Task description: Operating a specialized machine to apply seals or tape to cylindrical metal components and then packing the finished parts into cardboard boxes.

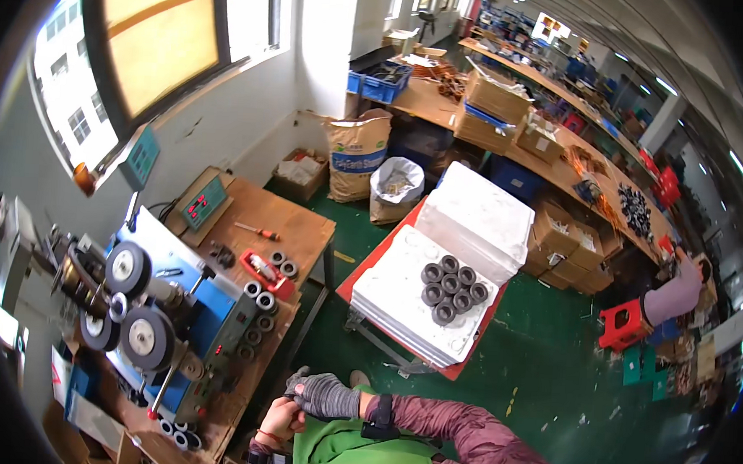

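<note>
Close together at the lower middle, my two hands meet in front of my green apron (368,452). My left hand (281,419) is bare, with a red cord at the wrist, and its fingers are curled against the fingers of the other hand. A grey knitted glove (333,395) covers my right hand (322,397), which is closed too. A small dark grey piece (298,374) shows at the gloved fingertips; whether it is loose glove fabric or a held thing is unclear. Dark cuffs or straps (381,413) sit at the wrists.
Left of me, a blue machine with black-rimmed wheels (147,338) stands on a wooden bench (297,215) with several rings (265,300), a screwdriver (258,230) and a red tool (267,275). Ahead, dark rings (450,283) lie on white foam (385,296). A person (673,290) works far right.
</note>
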The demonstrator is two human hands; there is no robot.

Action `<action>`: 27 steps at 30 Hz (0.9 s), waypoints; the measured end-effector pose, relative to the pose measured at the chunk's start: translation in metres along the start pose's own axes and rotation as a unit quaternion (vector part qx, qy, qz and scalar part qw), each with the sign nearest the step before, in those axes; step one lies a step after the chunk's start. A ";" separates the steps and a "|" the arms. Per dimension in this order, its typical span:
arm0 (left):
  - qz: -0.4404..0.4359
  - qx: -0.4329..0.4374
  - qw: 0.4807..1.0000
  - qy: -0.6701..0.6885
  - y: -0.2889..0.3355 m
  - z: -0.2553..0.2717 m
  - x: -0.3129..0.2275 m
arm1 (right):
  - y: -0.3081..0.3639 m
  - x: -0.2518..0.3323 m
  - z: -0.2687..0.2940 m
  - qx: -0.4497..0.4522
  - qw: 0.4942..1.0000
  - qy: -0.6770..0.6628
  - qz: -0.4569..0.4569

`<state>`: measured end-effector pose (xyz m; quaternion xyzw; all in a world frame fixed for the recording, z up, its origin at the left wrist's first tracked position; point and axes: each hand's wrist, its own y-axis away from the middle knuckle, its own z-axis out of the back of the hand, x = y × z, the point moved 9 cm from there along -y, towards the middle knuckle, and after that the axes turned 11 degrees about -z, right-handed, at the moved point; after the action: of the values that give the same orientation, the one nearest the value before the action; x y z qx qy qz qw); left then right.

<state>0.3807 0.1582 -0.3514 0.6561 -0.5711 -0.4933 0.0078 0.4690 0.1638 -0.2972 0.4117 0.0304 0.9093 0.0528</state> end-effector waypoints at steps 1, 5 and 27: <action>0.004 -0.070 0.997 0.017 -0.008 -0.003 -0.009 | -0.001 -0.005 0.014 -0.038 0.999 -0.024 0.022; -0.045 -0.097 0.975 0.194 -0.073 0.005 -0.042 | -0.009 -0.035 0.035 -0.001 0.998 0.045 -0.036; -0.315 0.207 0.895 -0.238 -0.162 -0.226 -0.151 | -0.006 -0.085 0.186 -0.092 0.978 -0.146 0.118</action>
<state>0.6702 0.2034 -0.2320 0.6513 -0.4082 -0.4818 -0.4206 0.6648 0.1621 -0.2390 0.5339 -0.1097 0.8383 -0.0131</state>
